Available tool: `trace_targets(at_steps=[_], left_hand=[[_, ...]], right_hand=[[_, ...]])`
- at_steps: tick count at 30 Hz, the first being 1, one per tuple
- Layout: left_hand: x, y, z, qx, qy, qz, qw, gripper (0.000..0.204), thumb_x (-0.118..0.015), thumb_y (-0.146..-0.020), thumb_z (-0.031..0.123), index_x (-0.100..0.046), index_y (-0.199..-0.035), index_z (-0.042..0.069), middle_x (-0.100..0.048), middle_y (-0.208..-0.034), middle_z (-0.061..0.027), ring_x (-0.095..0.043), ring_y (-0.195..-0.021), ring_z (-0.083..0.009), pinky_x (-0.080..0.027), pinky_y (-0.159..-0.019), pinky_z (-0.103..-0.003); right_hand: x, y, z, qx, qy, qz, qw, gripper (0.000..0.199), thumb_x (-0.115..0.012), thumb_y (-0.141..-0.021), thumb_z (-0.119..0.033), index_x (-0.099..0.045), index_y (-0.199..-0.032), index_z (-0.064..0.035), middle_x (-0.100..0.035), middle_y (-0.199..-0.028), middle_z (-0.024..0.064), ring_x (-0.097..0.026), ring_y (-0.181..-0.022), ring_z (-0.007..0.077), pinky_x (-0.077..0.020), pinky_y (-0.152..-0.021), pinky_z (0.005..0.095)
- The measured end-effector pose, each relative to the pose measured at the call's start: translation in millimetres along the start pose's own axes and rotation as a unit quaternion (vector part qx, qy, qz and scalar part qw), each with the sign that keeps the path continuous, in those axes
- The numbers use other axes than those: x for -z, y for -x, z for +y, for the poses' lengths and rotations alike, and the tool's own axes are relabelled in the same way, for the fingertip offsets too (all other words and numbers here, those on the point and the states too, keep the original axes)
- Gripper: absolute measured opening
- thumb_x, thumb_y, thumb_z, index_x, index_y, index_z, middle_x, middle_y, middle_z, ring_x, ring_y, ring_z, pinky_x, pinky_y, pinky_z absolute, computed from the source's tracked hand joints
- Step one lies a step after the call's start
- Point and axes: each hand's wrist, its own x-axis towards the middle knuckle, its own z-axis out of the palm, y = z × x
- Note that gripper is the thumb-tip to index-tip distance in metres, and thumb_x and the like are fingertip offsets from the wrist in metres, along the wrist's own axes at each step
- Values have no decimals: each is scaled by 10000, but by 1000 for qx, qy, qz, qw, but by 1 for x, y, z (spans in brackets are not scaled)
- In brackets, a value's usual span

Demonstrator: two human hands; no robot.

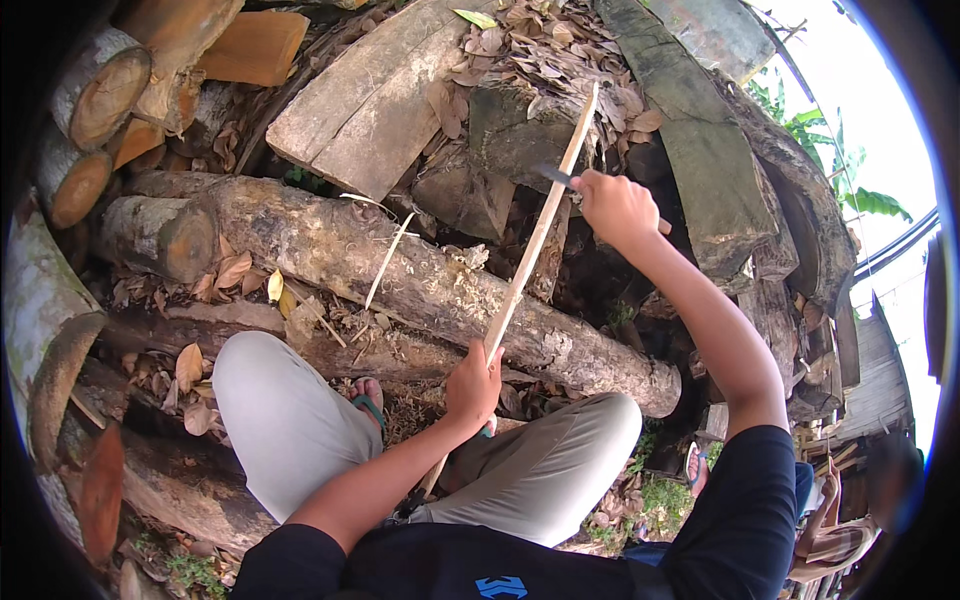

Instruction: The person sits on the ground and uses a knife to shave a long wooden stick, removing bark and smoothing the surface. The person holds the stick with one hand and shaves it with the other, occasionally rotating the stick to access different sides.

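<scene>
A long pale wooden stick [537, 240] slants up and away from between my knees. My left hand [472, 388] is wrapped round its lower part. Farther up, my right hand [617, 212] is closed on the wooden handle of a knife [553, 175]. The dark blade lies across the stick near its far end and seems to touch it. Part of the handle sticks out behind my right fist. Below the stick a barked log [400, 265] runs across, with pale shavings [470, 258] scattered on it and a thin peeled strip [388, 262] lying over it.
Cut logs [105, 95] are stacked at the far left. Weathered planks [365, 105] and dry leaves [550, 45] lie ahead, with another long plank [695, 140] on the right. Another person [840, 535] sits at the lower right. My bent knees [290, 400] flank the stick.
</scene>
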Motion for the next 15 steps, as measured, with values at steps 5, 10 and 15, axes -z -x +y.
trace_targets(at_steps=[5,10,15], left_hand=[[3,0,2,21,10,-25,999,310,-575,-1054,332,-462,-975,54,-627,-681,-199,-641,-620,-447,-472,-525,-549],[3,0,1,1,4,-7,1000,293,-585,-1050,303,-448,-971,56,-628,-675,-192,-632,-577,-423,-464,-491,-529],[3,1,0,20,16,-27,999,286,-578,-1052,301,-446,-974,59,-629,-682,-201,-638,-614,-447,-471,-519,-550]], right_hand=[[-25,31,-10,53,-17,1,998,299,-547,-1039,-399,-725,-1012,-160,-712,-712,173,-712,-667,410,-581,-628,529],[-12,20,-11,3,-17,44,999,257,-540,-1036,-317,-709,-1029,-123,-702,-678,165,-723,-631,378,-586,-585,509],[-46,83,-33,143,-65,6,988,264,-591,-1021,-362,-636,-908,-129,-677,-654,128,-677,-607,396,-547,-559,520]])
